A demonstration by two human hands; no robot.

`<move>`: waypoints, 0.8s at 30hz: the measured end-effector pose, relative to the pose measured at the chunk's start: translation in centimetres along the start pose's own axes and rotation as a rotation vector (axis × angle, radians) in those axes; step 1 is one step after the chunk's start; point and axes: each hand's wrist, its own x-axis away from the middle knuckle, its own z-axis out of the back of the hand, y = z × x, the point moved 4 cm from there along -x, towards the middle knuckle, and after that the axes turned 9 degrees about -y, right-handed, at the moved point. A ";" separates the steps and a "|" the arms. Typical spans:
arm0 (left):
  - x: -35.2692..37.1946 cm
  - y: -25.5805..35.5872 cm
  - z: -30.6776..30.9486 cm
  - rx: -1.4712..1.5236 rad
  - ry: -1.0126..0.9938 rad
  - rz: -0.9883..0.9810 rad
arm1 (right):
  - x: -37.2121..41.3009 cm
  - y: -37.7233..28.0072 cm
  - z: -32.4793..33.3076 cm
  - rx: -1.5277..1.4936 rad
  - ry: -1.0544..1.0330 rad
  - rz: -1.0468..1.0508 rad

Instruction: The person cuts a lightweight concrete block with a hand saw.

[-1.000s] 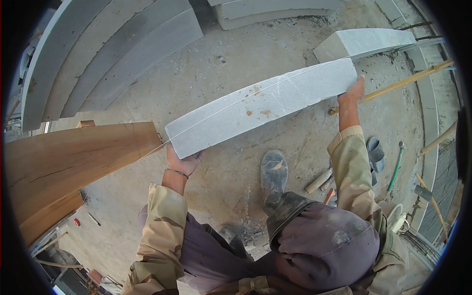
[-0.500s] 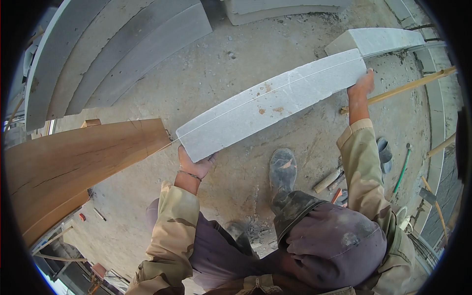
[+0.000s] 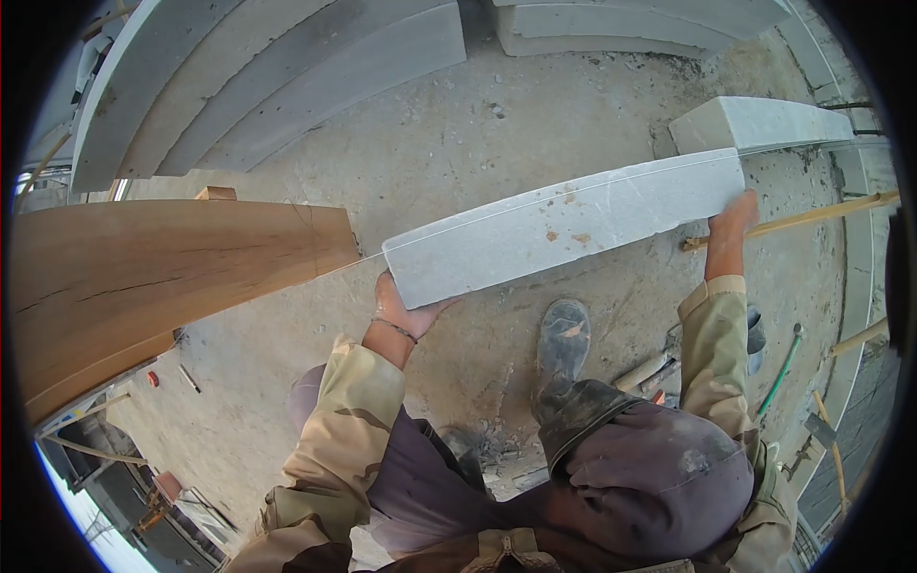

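Observation:
A long, pale concrete block [image 3: 564, 224] lies across the view between my hands, its left end lower than its right. My left hand [image 3: 409, 307] grips the near corner of its left end, partly under it. At the block's right end, my right hand [image 3: 735, 212] is wrapped round the corner. A thin string [image 3: 506, 212] runs along the block's upper face and on to a wooden beam [image 3: 191, 248] at the left. Beyond the right end sits another pale block [image 3: 764, 124].
Curved concrete slabs [image 3: 325, 76] stand at the upper left, more [image 3: 611, 29] at the top. A wooden pole [image 3: 812, 218] lies right. Near my boot [image 3: 564, 336] are a hammer-like tool [image 3: 642, 371] and a green-handled tool [image 3: 781, 372]. A second hammer [image 3: 821, 430] is lower right.
The view has shifted and turned slightly, so the scene sits differently in the frame. Both hands keep their hold on the block, which now appears less steeply slanted.

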 end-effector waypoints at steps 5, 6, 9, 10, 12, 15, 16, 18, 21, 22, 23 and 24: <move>0.7 -1.4 0.7 -0.546 -0.074 -0.093 | -0.9 -0.1 1.3 -0.009 0.027 0.015; 0.7 -1.6 0.9 -0.372 -0.011 -0.077 | -0.9 -0.2 1.5 0.001 0.055 0.000; 0.5 -1.0 2.2 -1.029 -0.124 -0.136 | -0.8 0.1 2.0 0.012 0.082 -0.006; 0.3 -1.0 2.3 -1.027 -0.128 -0.139 | -0.8 -0.1 1.9 0.006 0.077 0.010; 0.1 -1.0 2.4 -0.676 -0.038 -0.117 | -0.9 0.0 2.0 0.002 0.067 0.022; 0.3 -0.6 1.2 -1.037 -0.045 -0.124 | -1.4 0.4 2.2 -0.028 0.033 0.031; 0.2 -0.5 1.2 -1.033 -0.044 -0.124 | -1.5 0.5 2.2 -0.054 0.011 0.033; 0.3 -0.4 1.2 -1.365 -0.063 -0.149 | -1.6 0.5 2.2 -0.038 0.010 0.036; -0.6 -0.5 4.4 -0.884 -0.091 -0.180 | -1.2 0.9 2.1 -0.064 -0.042 0.041; -0.6 -0.3 3.9 -0.885 -0.110 -0.174 | -1.0 0.6 1.8 -0.107 -0.093 0.053; -0.4 -0.1 3.1 -1.392 -0.053 -0.211 | -0.9 0.6 1.9 -0.094 -0.036 0.052; -0.2 -0.1 1.7 -1.894 -0.003 -0.262 | -0.1 0.4 1.4 -0.083 0.028 0.061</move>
